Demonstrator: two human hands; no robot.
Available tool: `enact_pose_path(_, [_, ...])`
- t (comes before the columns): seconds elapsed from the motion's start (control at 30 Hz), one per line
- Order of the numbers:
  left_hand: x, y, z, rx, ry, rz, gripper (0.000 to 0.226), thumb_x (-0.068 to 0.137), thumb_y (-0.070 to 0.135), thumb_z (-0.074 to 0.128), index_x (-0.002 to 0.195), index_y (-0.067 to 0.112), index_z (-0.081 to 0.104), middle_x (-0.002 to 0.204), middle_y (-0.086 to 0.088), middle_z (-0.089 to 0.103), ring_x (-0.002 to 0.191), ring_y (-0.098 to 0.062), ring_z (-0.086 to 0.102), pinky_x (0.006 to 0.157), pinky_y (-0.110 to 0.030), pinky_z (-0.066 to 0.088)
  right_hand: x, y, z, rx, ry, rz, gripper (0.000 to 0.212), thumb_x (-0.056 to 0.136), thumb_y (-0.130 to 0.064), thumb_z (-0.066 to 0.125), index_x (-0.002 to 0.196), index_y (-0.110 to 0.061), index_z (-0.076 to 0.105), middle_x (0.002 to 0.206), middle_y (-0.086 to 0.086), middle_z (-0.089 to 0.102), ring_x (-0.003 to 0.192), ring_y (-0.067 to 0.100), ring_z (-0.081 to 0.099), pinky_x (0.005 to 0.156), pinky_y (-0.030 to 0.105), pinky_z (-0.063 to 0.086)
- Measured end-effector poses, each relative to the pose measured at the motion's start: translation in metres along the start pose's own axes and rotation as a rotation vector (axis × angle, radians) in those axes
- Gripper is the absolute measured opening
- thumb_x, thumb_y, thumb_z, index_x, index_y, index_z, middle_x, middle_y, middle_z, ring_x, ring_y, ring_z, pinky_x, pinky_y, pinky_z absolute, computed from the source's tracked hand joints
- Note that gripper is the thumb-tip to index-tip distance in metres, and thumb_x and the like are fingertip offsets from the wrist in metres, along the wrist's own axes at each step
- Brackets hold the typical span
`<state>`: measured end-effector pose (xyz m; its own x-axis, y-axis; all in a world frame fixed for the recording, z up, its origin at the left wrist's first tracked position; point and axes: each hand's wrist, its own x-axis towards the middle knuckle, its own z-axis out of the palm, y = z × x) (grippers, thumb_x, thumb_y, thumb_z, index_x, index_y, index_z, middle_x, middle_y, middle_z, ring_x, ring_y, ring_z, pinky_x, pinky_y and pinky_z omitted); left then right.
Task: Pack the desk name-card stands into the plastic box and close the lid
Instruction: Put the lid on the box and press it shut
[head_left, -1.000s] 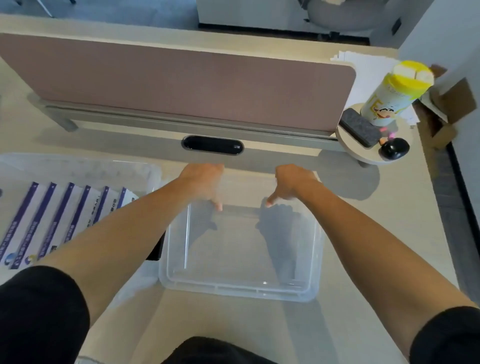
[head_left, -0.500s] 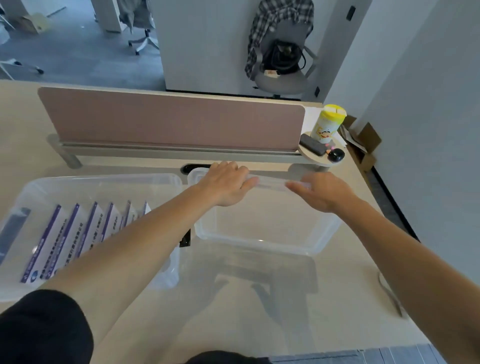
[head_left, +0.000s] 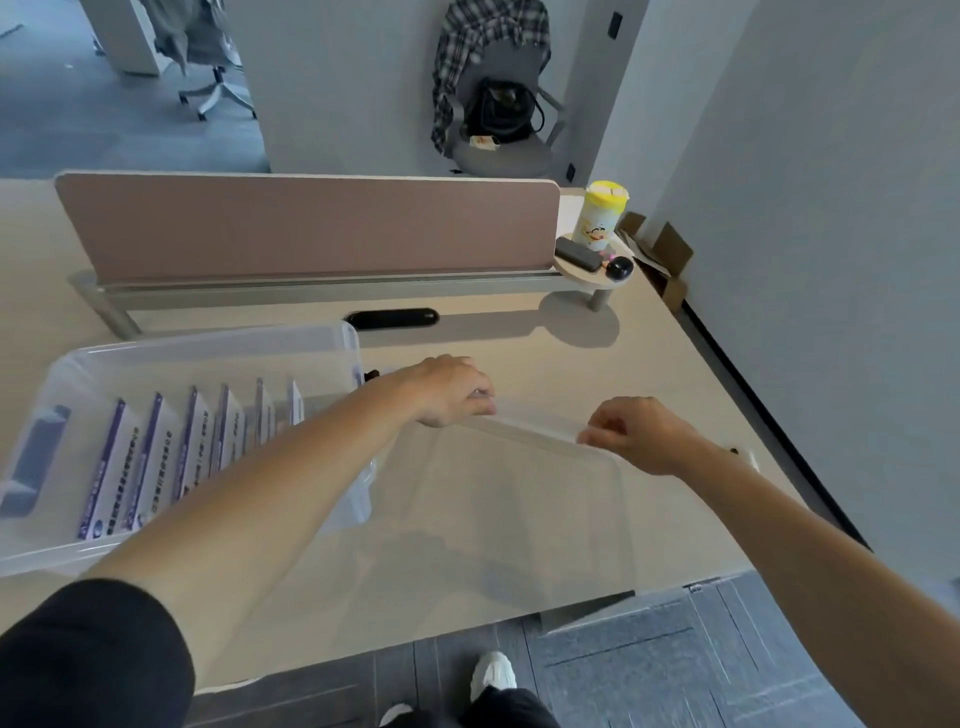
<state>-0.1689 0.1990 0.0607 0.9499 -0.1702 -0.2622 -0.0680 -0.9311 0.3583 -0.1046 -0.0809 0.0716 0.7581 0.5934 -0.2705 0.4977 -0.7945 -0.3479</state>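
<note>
Change since 0.5 s ago: both hands are now holding the clear lid (head_left: 519, 499) tilted up off the desk (head_left: 649, 374), nearer the person, where earlier it was lying further back beside the box; the view is also taking in more floor.
Left hand: the left hand (head_left: 447, 392) is clasping the lid's far edge at its left corner, fingers curled over the rim.
Right hand: the right hand (head_left: 634, 431) is pinching the same far edge at the right corner, fingers bent tight on it.
Lid: it is sloping down from the hands toward the near desk edge (its lower edge is too transparent to trace exactly).
Plastic box: the plastic box (head_left: 208, 348) is sitting on the desk to the left, open, just beside the lid.
Name-card stands: 6 name-card stands (head_left: 156, 457) with purple stripes are standing in a row inside the box.
Background: a pink divider panel (head_left: 306, 223) is running across the desk, and a yellow-capped bottle (head_left: 597, 218) is standing on a small round shelf at its right end.
Below: a white shoe (head_left: 491, 675) is showing on the grey floor.
</note>
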Motion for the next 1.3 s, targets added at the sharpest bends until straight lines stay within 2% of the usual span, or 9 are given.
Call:
enact_pose_path(0.17, [0.006,0.014,0.016,0.121,-0.016,0.053,0.031,0.095,0.045,0.054,0.114,0.022,0.061,0.114,0.0,0.054,0.108,-0.023,0.052,0.088,-0.033,0.041,-0.007,0.018,0.011,-0.065,-0.07,-0.016,0.041,0.086,-0.045,0.071,0.115,-0.016,0.069,0.104,-0.002,0.067,0.09,0.015,0.058,0.082,0.029,0.049])
enact_pose_path(0.27, [0.013,0.026,0.016,0.129,0.03,0.076,0.028,0.095,0.045,0.054,0.11,0.023,0.059,0.112,0.002,0.054,0.105,-0.023,0.052,0.089,-0.037,0.043,-0.009,0.034,0.009,-0.065,0.024,-0.039,0.041,0.088,-0.04,0.071,0.119,-0.013,0.067,0.112,0.003,0.067,0.099,0.02,0.061,0.085,0.03,0.047])
enact_pose_path(0.37, [0.012,0.036,0.009,0.106,0.085,0.083,0.023,0.095,0.044,0.055,0.107,0.025,0.057,0.112,0.004,0.054,0.104,-0.021,0.05,0.088,-0.036,0.042,-0.007,0.048,0.002,-0.064,0.149,-0.108,0.037,0.088,-0.037,0.072,0.116,-0.014,0.068,0.11,0.003,0.065,0.101,0.022,0.061,0.084,0.031,0.047])
enact_pose_path(0.53, [-0.009,0.035,-0.001,0.151,0.296,-0.017,0.024,0.096,0.041,0.053,0.113,0.024,0.057,0.115,0.004,0.052,0.106,-0.02,0.048,0.091,-0.031,0.038,0.017,0.038,-0.013,-0.084,0.324,-0.303,0.03,0.087,-0.029,0.074,0.111,-0.012,0.068,0.109,0.004,0.064,0.104,0.026,0.059,0.081,0.038,0.052])
enact_pose_path(0.77, [-0.104,-0.01,0.0,0.243,0.463,-0.288,0.028,0.096,0.037,0.054,0.114,0.015,0.056,0.113,-0.004,0.054,0.102,-0.024,0.05,0.089,-0.036,0.041,0.06,-0.055,0.004,-0.143,0.354,-0.641,0.03,0.084,-0.021,0.077,0.107,-0.003,0.069,0.104,0.016,0.067,0.096,0.038,0.062,0.083,0.04,0.05])
enact_pose_path(0.9, [-0.172,-0.045,0.018,0.243,0.499,-0.395,0.022,0.095,0.032,0.057,0.108,0.015,0.057,0.108,-0.007,0.056,0.098,-0.029,0.051,0.087,-0.039,0.042,0.067,-0.123,0.031,-0.144,0.299,-0.747,0.032,0.09,-0.024,0.07,0.115,-0.005,0.067,0.113,0.016,0.065,0.103,0.035,0.059,0.09,0.043,0.049])
enact_pose_path(0.97, [-0.206,-0.064,0.03,0.23,0.503,-0.441,0.021,0.094,0.033,0.058,0.107,0.016,0.057,0.106,-0.007,0.057,0.098,-0.029,0.052,0.087,-0.04,0.042,0.067,-0.158,0.051,-0.173,0.261,-0.786,0.03,0.091,-0.024,0.068,0.114,-0.004,0.066,0.112,0.016,0.064,0.102,0.036,0.059,0.087,0.045,0.051])
enact_pose_path(1.17, [-0.285,-0.133,0.057,0.167,0.533,-0.46,0.019,0.091,0.029,0.063,0.102,0.015,0.059,0.099,-0.009,0.054,0.093,-0.033,0.051,0.084,-0.041,0.04,0.055,-0.248,0.11,-0.231,0.234,-0.73,0.031,0.091,-0.026,0.067,0.116,-0.008,0.067,0.116,0.012,0.063,0.105,0.034,0.059,0.086,0.043,0.05])
enact_pose_path(1.3, [-0.315,-0.174,0.067,0.125,0.529,-0.388,0.019,0.092,0.029,0.063,0.104,0.015,0.06,0.099,-0.008,0.053,0.091,-0.03,0.049,0.081,-0.035,0.034,0.043,-0.287,0.144,-0.253,0.241,-0.648,0.027,0.085,-0.023,0.075,0.106,-0.006,0.07,0.106,0.013,0.066,0.097,0.035,0.063,0.078,0.044,0.054])
